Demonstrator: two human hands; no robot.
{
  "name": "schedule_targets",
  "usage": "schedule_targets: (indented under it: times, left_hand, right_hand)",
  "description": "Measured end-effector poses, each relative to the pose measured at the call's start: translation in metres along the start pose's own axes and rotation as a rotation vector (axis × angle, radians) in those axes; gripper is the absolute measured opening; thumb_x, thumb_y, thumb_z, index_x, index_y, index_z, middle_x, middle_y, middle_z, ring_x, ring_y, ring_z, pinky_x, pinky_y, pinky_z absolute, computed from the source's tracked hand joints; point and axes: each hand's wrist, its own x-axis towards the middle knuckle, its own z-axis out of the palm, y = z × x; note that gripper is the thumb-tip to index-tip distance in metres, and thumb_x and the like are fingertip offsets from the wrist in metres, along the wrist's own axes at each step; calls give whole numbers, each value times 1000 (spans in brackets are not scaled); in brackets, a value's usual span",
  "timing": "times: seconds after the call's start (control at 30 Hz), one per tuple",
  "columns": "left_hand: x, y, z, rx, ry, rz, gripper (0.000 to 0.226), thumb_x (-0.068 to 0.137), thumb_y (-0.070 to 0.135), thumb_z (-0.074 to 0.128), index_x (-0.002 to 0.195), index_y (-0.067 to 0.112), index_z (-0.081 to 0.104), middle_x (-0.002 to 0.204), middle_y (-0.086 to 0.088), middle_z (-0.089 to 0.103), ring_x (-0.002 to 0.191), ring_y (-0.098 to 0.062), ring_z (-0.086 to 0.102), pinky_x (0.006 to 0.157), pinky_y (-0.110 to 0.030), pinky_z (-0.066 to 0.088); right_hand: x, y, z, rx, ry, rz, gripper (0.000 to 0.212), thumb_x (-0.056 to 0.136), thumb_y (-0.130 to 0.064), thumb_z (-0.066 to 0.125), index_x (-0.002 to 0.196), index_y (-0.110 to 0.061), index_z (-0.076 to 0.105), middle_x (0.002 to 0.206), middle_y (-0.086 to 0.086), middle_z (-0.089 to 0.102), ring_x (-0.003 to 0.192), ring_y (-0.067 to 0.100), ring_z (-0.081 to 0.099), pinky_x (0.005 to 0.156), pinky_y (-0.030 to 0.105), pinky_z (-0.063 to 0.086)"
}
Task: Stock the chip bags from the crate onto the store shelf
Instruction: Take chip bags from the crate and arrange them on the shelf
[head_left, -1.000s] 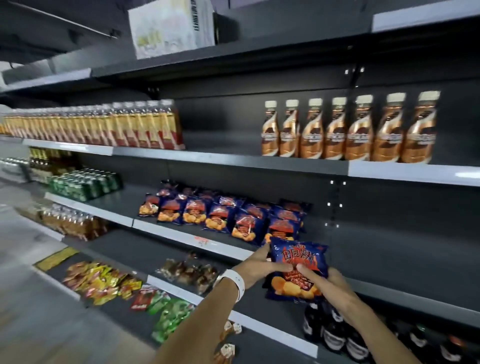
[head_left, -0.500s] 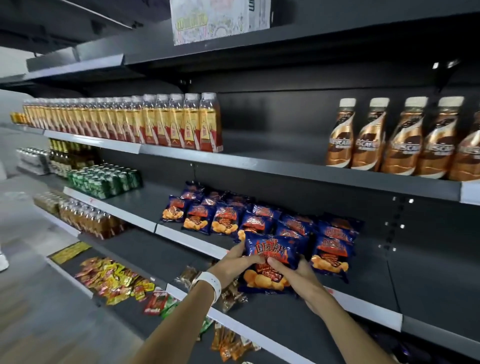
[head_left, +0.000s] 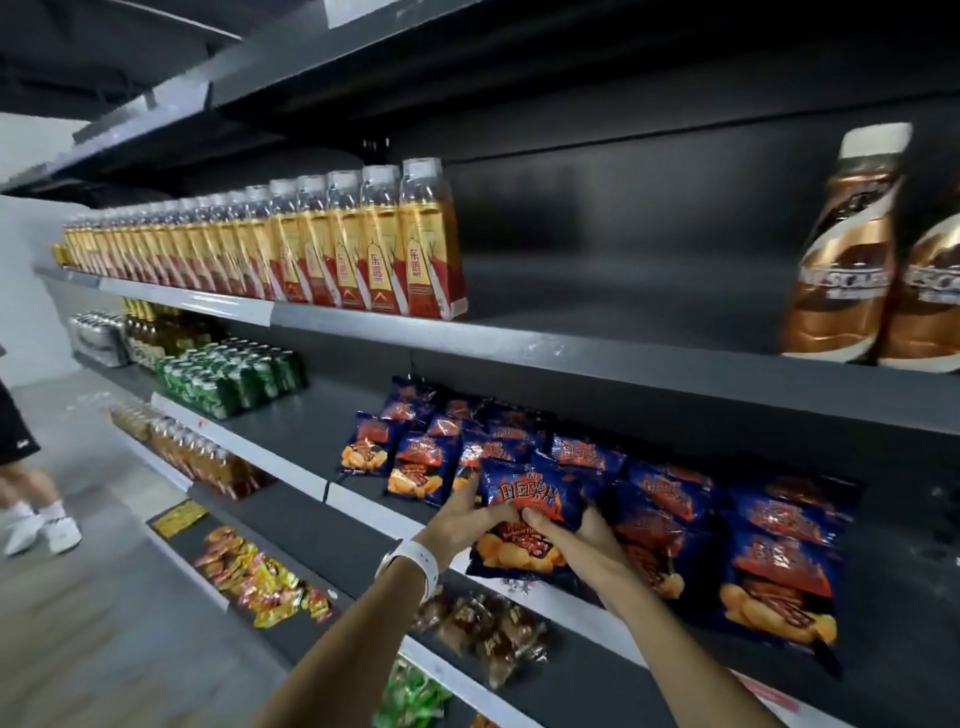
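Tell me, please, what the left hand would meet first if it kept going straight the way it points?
Probably the shelved chip bags just beyond the left hand, which grips the held chip bag; depth is unclear.

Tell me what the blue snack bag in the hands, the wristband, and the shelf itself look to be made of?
Chip bag: thin glossy plastic film, judging by its crinkles and glints. Wristband on the left wrist: smooth matte white, probably silicone or rubber. Shelf: dark grey matte board, likely painted metal, though the look leaves that open.
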Motion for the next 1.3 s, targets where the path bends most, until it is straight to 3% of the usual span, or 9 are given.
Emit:
schedule_targets:
  times: [0.1, 0.23, 0.4, 0.5, 0.67, 0.83, 1.03, 1.17, 1.3]
  left_hand:
    - [7, -4, -30, 28, 36, 10, 43, 90, 14, 67, 123, 21, 42, 111, 15, 55, 104, -7, 53, 76, -10, 48]
    - [16, -13, -76, 21, 108, 28, 40, 90, 7, 65, 120, 23, 43, 100, 19, 54, 91, 1, 54, 61, -5, 47]
    - [39, -31, -141, 41, 140, 26, 42, 86, 5, 68, 124, 13, 51, 113, -2, 68, 95, -11, 68, 73, -17, 55]
    - [64, -41, -188, 46, 111, 61, 40, 85, 3, 68, 121, 12, 52, 114, -7, 70, 99, -17, 69, 81, -27, 57]
    - [112, -58, -269, 43, 90, 84, 40, 84, 0, 69, 117, 12, 50, 105, -5, 68, 90, -13, 67, 70, -20, 55]
    - [148, -73, -329, 10, 55, 71, 34, 73, 7, 74, 103, 12, 57, 98, -8, 69, 83, -14, 66, 73, -23, 55]
    - [184, -98, -353, -39, -11, 18, 52, 63, 24, 72, 110, 12, 55, 105, -11, 69, 99, -26, 67, 88, -40, 55]
    - [191, -116, -353, -68, -51, 2, 48, 74, 14, 71, 118, 12, 51, 109, -10, 68, 101, -24, 65, 78, -29, 53]
    - [196, -123, -352, -108, -73, 6, 53, 68, 18, 68, 119, 17, 53, 108, -7, 68, 103, -23, 65, 79, -27, 51]
  right_hand:
    - [23, -7, 35, -39, -4, 29, 61, 77, -58, 76, 122, -25, 50, 104, -10, 59, 95, 12, 56, 86, 27, 41]
    - [50, -14, 82, -73, -52, 45, 64, 82, -55, 74, 130, -20, 48, 112, -7, 56, 97, 13, 52, 86, 25, 38]
    - [80, -24, 141, -115, -58, 61, 55, 82, -56, 73, 121, -23, 52, 104, -10, 61, 92, 12, 54, 85, 26, 40]
    - [103, -32, 182, -126, -38, 36, 63, 80, -53, 75, 130, -23, 51, 118, -5, 64, 99, 13, 57, 88, 25, 41]
    - [152, -47, 256, -218, 66, 42, 75, 75, -60, 76, 135, -23, 49, 125, -4, 53, 119, 20, 54, 103, 32, 43]
    - [185, -60, 318, -187, 72, 83, 48, 85, -47, 73, 125, -24, 61, 116, -6, 68, 103, 13, 62, 85, 24, 44]
    - [208, -52, 347, -242, 171, 157, 52, 86, -51, 70, 128, -24, 55, 121, -5, 67, 108, 16, 63, 93, 29, 48]
    - [211, -46, 354, -259, 140, 174, 45, 91, -44, 67, 127, -24, 51, 121, -4, 64, 110, 18, 61, 95, 31, 48]
    - [216, -40, 356, -279, 133, 181, 47, 91, -47, 64, 129, -27, 46, 118, -5, 62, 108, 19, 61, 94, 42, 55]
